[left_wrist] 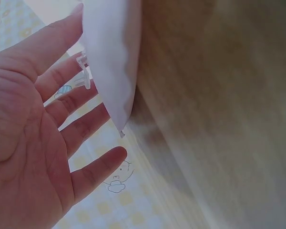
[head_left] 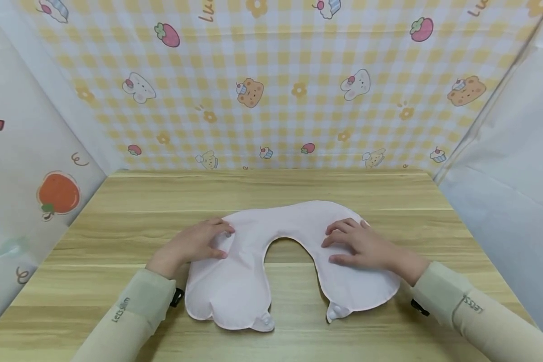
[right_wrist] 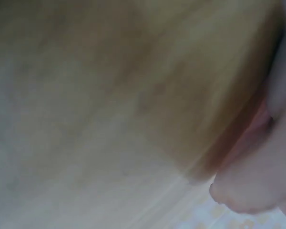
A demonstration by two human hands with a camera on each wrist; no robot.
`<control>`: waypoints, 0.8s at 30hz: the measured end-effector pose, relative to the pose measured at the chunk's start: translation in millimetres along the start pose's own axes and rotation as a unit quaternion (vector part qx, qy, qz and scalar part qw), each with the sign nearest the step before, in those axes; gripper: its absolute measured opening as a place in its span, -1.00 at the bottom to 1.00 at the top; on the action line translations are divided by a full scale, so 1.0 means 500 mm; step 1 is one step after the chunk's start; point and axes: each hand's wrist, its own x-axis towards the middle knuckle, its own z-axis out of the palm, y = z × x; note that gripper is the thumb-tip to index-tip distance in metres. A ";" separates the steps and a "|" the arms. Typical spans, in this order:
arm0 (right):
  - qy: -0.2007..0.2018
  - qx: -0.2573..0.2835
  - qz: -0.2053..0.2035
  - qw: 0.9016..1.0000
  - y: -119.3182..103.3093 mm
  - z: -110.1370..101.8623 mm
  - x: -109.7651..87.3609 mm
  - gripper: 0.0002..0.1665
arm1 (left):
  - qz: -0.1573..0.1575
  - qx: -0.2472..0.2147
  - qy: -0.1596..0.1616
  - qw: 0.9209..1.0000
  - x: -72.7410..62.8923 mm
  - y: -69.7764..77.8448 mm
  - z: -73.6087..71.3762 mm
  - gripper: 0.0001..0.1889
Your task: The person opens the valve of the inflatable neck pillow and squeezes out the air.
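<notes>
Neck pillow [head_left: 239,294] under left hand [head_left: 194,243]; left sleeve [head_left: 141,299] reads "Letsslim".

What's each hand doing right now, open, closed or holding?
Left hand: open, fingers reaching over the pale pink neck pillow, no grip visible.
Right hand: open, lying loosely over the pillow's other side, no grip visible.

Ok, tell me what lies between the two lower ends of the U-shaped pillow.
Just bare wooden tabletop lies between those ends of the pillow, as the head view shows.
</notes>
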 end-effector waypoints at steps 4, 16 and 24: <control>-0.012 0.018 0.005 1.000 0.003 0.010 -0.004 -0.62 | -0.004 0.002 -0.002 1.000 -0.001 -0.003 0.003 -0.41; -0.038 0.015 0.000 0.999 0.002 0.019 -0.008 -0.38 | 0.015 0.003 0.006 1.000 0.006 -0.009 0.008 -0.42; -0.070 0.014 0.029 0.997 0.001 0.017 -0.010 -0.26 | 0.014 0.005 0.003 1.000 0.006 -0.008 0.005 -0.43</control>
